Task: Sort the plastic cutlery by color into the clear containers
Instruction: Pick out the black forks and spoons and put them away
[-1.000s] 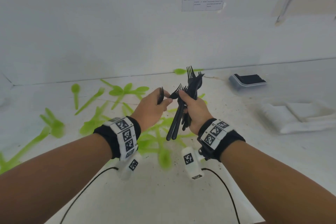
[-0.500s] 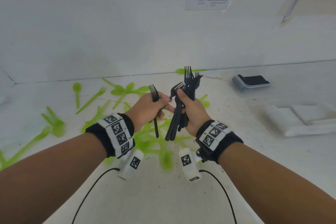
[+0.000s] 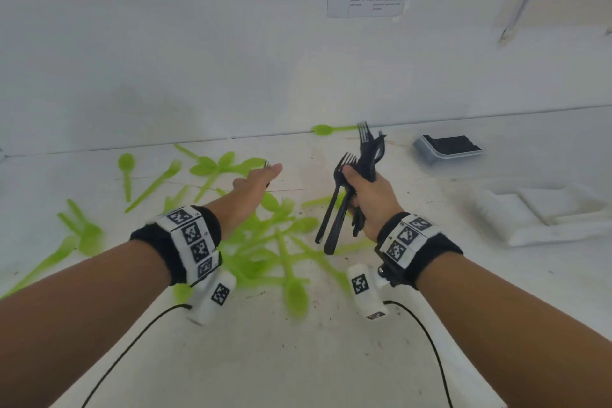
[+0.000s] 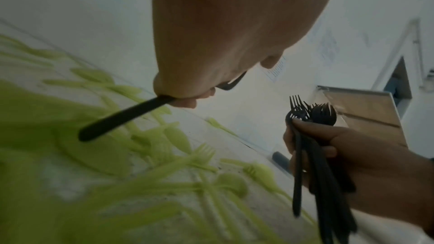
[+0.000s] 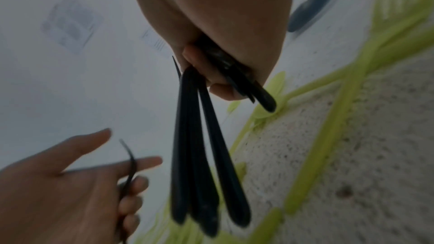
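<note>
My right hand grips a bundle of black forks upright above the table, tines up; their handles hang below the fist. My left hand is out to the left of it, apart, with one black fork held by the curled lower fingers. Its thumb and index finger are stretched out, and the fork's tines peek past the fingertips. Several green spoons and forks lie scattered on the white table under and left of both hands.
A clear container with black contents sits at the back right near the wall. White, translucent container-like shapes lie at the right. One green spoon lies against the back wall. Wrist cables trail toward the front edge.
The hands were together at the bundle; now the left hand has swung away to the left with a single black fork. The right hand shifted slightly right with the bundle.
</note>
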Tool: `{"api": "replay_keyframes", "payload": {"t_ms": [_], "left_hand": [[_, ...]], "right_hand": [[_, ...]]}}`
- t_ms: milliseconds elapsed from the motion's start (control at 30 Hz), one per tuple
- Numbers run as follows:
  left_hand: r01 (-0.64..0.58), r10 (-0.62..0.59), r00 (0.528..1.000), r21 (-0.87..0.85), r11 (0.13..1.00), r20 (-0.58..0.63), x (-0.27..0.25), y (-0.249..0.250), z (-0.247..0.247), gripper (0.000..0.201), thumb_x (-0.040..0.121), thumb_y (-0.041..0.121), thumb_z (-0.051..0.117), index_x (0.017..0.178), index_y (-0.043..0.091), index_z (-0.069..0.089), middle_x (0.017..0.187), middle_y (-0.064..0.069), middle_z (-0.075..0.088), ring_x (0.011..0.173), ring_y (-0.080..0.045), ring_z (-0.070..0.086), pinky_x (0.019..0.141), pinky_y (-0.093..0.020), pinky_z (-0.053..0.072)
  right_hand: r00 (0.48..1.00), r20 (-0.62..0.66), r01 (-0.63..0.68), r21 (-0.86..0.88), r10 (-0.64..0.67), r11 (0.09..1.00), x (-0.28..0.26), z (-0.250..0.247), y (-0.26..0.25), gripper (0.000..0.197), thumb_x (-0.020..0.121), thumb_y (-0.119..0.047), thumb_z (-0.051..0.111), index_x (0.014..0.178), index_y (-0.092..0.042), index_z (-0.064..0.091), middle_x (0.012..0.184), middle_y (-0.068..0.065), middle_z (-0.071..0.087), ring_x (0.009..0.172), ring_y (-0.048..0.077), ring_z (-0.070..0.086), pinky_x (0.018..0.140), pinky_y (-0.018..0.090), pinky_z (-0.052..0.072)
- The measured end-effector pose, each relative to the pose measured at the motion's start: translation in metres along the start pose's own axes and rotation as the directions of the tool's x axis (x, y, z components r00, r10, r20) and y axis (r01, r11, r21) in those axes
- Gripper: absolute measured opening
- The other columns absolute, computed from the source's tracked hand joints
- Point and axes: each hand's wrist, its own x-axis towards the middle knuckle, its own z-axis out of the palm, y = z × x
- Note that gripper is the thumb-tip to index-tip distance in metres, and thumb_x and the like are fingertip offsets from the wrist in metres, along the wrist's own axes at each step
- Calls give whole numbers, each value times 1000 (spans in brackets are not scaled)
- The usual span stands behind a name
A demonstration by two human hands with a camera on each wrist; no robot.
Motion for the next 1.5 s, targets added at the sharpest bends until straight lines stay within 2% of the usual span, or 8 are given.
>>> {"api": "replay_keyframes", "payload": {"t_ms": [133,267,433,600,800,1000,1200,1500], "left_hand": [[-151,147,987,-66,986,-63,6,20,25,32,98,30,45,121,16,60,106,-7,58,94,-22,52,80,-33,41],[-249,245,968,-209,946,-46,7,29,45,29,101,3,47,117,8,70,84,-1,56,66,-11,49,59,-20,42],[-205,272,954,-387,899,125,-4,30,54,34,103,4,46,126,11,70,99,1,70,83,-12,65,78,-23,52],[-209,297,940,-409,888,165,-4,28,52,32,106,10,47,131,13,67,106,2,71,91,-13,68,84,-25,54],[-255,269,963,-307,917,4,4,26,51,24,106,13,48,120,5,66,99,-8,70,86,-18,68,84,-35,58],[-222,183,968,-248,943,-173,8,21,37,24,102,5,36,116,7,56,102,-14,66,67,-19,64,64,-28,58],[-126,180,981,-462,878,73,-8,29,60,27,91,9,44,114,5,57,90,-4,51,67,-13,44,62,-28,39],[-93,236,946,-512,854,222,-7,28,56,37,87,-1,49,123,3,56,108,-14,63,73,-21,63,62,-29,51]], "right_hand": [[992,109,65,-56,-59,996,-13,20,2,15,101,-19,63,86,-18,62,49,-14,50,39,4,39,44,20,36],[984,87,160,-59,-154,985,-14,31,3,9,100,-20,64,95,-14,68,60,-14,63,53,4,56,58,24,49],[981,0,195,-44,-195,980,-15,36,5,8,97,-24,65,94,-22,72,90,0,76,88,22,71,93,49,58],[985,8,173,0,-173,985,-16,39,8,10,97,-23,65,93,-21,74,85,0,74,84,20,70,89,47,59],[991,85,102,-2,-101,995,-20,36,6,9,98,-17,66,93,-15,73,64,-3,59,50,10,45,51,21,39],[997,38,69,76,-72,995,-11,9,1,16,90,-19,77,105,-17,74,75,5,63,56,17,42,49,25,37],[990,59,127,74,-132,989,-23,23,0,16,86,-19,82,99,-11,76,73,2,66,52,12,45,49,22,40],[977,193,76,59,-86,995,-36,31,3,17,101,-15,62,111,-9,74,79,1,73,60,7,66,55,19,52]]}}
